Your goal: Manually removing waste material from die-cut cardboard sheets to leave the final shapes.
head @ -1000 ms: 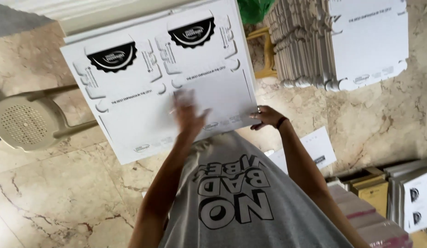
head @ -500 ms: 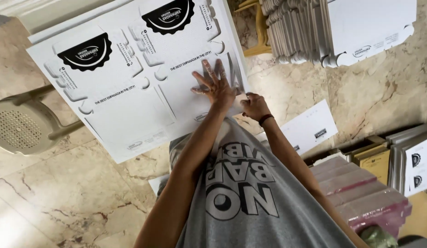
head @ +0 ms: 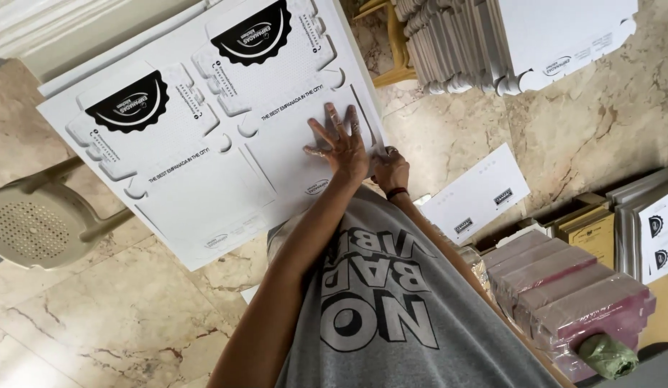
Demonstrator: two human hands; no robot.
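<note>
Seen from above, looking down past a grey printed T-shirt (head: 391,316) to a marble floor (head: 118,323). Large white die-cut cardboard sheet (head: 204,136), flat and unfolded, lying tilted over the floor, with two black scalloped emblems and cut-out flaps. Left hand (head: 341,147) pressed palm-down near the sheet's right edge, fingers (head: 332,118) spread wide and flat on the cardboard. Right hand (head: 391,169) just beside it at the sheet's lower right corner, wearing a dark wristband, fingers curled at the edge; impossible to tell whether pinching the cardboard or only resting against it. Beige perforated plastic stool (head: 25,230) at far left, partly tucked under the sheet. Stack of similar white cardboard blanks (head: 521,36) at top right, standing on edge. Smaller white card piece (head: 477,194) on the floor to the right of the hands. Pile of pinkish-purple flat boxes (head: 564,287) at lower right, with brown and white cartons behind.
</note>
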